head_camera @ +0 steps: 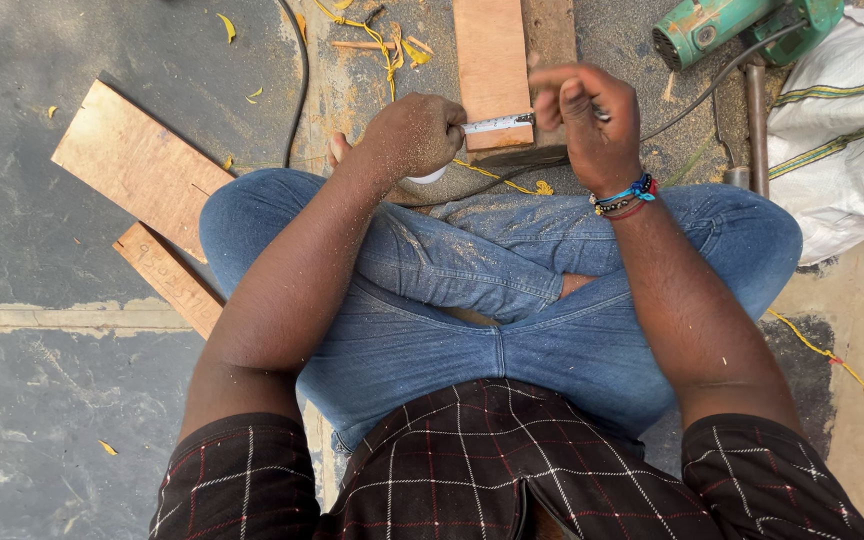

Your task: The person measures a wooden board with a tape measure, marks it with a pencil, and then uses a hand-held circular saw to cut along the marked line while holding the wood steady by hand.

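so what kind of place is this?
Likely an informal outdoor woodworking spot on a concrete floor: cut wooden boards, a green power tool, and the left hand stretching a tape measure across a plank.

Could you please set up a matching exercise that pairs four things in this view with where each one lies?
Things:
1. green power tool
2. white sack
3. flat wooden board
4. tape measure

Places:
A. stretched between the left hand and the right hand
B. on the ground at the left of the view, beside the knee
C. top right of the view, above the sack
D. along the right edge of the view

Pairs: 1-C, 2-D, 3-B, 4-A
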